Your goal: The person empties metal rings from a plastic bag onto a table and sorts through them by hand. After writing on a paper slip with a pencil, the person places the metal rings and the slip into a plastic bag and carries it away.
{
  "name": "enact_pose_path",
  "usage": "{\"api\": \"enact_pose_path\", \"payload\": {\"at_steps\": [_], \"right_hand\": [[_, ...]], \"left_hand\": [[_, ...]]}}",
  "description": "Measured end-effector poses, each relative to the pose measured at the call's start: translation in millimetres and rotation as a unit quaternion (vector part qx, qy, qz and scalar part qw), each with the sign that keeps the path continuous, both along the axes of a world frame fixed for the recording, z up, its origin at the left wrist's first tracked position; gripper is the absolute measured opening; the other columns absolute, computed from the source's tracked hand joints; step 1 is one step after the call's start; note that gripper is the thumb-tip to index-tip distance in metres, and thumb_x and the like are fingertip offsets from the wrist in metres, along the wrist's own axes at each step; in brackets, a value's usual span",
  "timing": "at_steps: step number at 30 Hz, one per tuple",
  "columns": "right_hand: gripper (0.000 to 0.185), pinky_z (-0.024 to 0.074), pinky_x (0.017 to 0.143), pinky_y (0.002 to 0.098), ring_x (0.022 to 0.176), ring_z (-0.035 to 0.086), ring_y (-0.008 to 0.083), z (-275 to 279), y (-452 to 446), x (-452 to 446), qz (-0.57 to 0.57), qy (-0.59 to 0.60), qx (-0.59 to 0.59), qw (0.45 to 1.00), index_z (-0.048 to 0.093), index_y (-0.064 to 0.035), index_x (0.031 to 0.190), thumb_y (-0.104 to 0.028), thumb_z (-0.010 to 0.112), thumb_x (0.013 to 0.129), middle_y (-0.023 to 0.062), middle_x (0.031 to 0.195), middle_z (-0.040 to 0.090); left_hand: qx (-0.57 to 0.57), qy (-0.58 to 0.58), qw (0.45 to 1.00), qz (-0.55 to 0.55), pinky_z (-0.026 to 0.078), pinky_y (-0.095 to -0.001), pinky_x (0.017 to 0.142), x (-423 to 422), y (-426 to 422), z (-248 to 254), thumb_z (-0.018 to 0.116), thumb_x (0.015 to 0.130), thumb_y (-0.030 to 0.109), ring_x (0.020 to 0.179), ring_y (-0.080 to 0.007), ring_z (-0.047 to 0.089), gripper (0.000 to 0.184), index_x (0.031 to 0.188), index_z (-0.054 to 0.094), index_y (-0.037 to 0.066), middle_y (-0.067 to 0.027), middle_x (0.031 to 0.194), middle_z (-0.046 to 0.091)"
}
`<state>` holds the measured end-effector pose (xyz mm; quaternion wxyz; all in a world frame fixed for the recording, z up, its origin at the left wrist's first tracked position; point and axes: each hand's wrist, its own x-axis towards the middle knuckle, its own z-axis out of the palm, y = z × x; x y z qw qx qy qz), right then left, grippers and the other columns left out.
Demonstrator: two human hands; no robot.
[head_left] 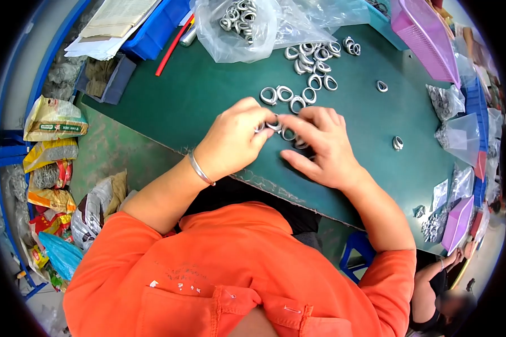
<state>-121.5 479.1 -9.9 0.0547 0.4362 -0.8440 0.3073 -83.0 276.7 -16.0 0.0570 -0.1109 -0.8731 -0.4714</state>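
My left hand (234, 136), with a bangle on the wrist, has its thumb and index finger closed on a small silver metal ring (274, 127). Close beside it, my right hand (324, 147) reaches over a few more rings with thumb and fingers apart; its fingertips are slightly blurred. One of those rings (288, 134) shows between the two hands, and others are partly covered by the right fingers. Just beyond the hands lie several loose metal rings (297, 104) on the green tabletop (208, 84), trailing back to a denser cluster (315, 53).
A clear plastic bag (230, 48) holding many rings stands at the back. Left of it are a red stick (174, 46) and a blue bin (154, 33). Purple baskets (424, 39) and bagged parts (447, 102) line the right edge. Another person (430, 292) sits at lower right.
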Motion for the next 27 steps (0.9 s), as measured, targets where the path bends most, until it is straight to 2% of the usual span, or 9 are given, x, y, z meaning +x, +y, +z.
{"api": "enact_pose_path", "payload": {"at_steps": [3,6,10,12,14,18,22,24,27], "right_hand": [[0.029,0.0371,0.077,0.0384,0.089,0.050,0.0246,-8,0,3,0.001,0.003,0.018,1.000,0.061,-0.0143,0.101,-0.018,0.068,0.073,0.0049,0.097,0.054],[0.025,0.0376,0.076,0.0372,0.088,0.050,0.0252,-5,8,10,0.035,-0.016,0.010,0.999,0.061,-0.0124,0.095,-0.013,0.068,0.071,0.0045,0.095,0.053],[0.020,0.0393,0.075,0.0369,0.086,0.051,0.0261,10,19,8,0.063,-0.079,0.012,0.995,0.062,-0.0092,0.093,-0.011,0.067,0.074,0.0074,0.093,0.054],[0.018,0.0418,0.073,0.0367,0.085,0.052,0.0276,8,19,-3,0.041,-0.080,-0.070,0.994,0.061,-0.0070,0.092,-0.009,0.066,0.075,0.0089,0.093,0.055],[0.018,0.0439,0.074,0.0384,0.085,0.052,0.0295,10,6,-19,-0.011,0.010,-0.072,0.997,0.061,-0.0032,0.092,-0.003,0.065,0.074,0.0113,0.095,0.056],[0.025,0.0441,0.077,0.0381,0.089,0.052,0.0311,6,-6,-35,-0.032,-0.002,-0.039,0.999,0.060,-0.0029,0.096,-0.003,0.066,0.072,0.0125,0.097,0.055],[0.036,0.0433,0.082,0.0393,0.094,0.051,0.0333,4,-10,-37,0.007,-0.118,-0.043,0.992,0.058,-0.0026,0.105,-0.005,0.067,0.070,0.0148,0.102,0.054],[0.038,0.0415,0.084,0.0405,0.095,0.050,0.0328,2,-21,-35,-0.001,-0.044,-0.055,0.997,0.057,-0.0015,0.107,-0.005,0.066,0.070,0.0157,0.107,0.053],[0.036,0.0416,0.084,0.0397,0.095,0.050,0.0331,3,-20,-30,0.033,-0.089,-0.019,0.995,0.057,-0.0019,0.108,-0.004,0.065,0.072,0.0143,0.108,0.053]], "left_hand": [[-0.056,0.057,0.995,-0.056,0.047,-0.0352,0.063,4,2,0,0.065,0.075,0.001,0.070,-0.0298,0.056,0.014,0.089,0.062,0.003,-0.0126,0.080,0.055],[-0.078,0.057,0.990,-0.105,0.046,-0.0362,0.064,13,8,-1,0.066,0.075,0.004,0.073,-0.0299,0.055,0.013,0.086,0.061,0.002,-0.0124,0.081,0.054],[-0.005,0.045,0.992,-0.116,0.046,-0.0368,0.064,13,16,-1,0.068,0.073,0.003,0.073,-0.0299,0.055,0.020,0.089,0.057,0.003,-0.0116,0.082,0.053],[-0.001,0.017,0.992,-0.128,0.046,-0.0369,0.070,9,16,2,0.070,0.071,0.002,0.076,-0.0301,0.055,0.021,0.087,0.056,0.003,-0.0106,0.086,0.055],[-0.005,0.104,0.982,-0.155,0.045,-0.0364,0.077,6,17,-3,0.070,0.070,0.001,0.084,-0.0300,0.055,0.020,0.084,0.056,0.004,-0.0101,0.091,0.057],[-0.017,0.100,0.981,-0.167,0.043,-0.0383,0.085,8,12,-6,0.072,0.068,0.002,0.094,-0.0290,0.054,0.021,0.084,0.058,0.005,-0.0098,0.099,0.058],[-0.065,0.117,0.988,-0.073,0.043,-0.0375,0.087,0,-3,6,0.076,0.066,0.010,0.104,-0.0293,0.051,0.032,0.092,0.058,0.004,-0.0124,0.111,0.053],[-0.030,0.050,0.998,0.034,0.044,-0.0367,0.086,-9,-2,6,0.076,0.067,0.012,0.107,-0.0305,0.048,0.040,0.100,0.058,0.002,-0.0134,0.114,0.051],[-0.074,0.063,0.995,-0.012,0.043,-0.0378,0.086,-20,-9,1,0.071,0.071,0.009,0.100,-0.0330,0.051,0.035,0.101,0.058,0.000,-0.0138,0.105,0.052]]}}
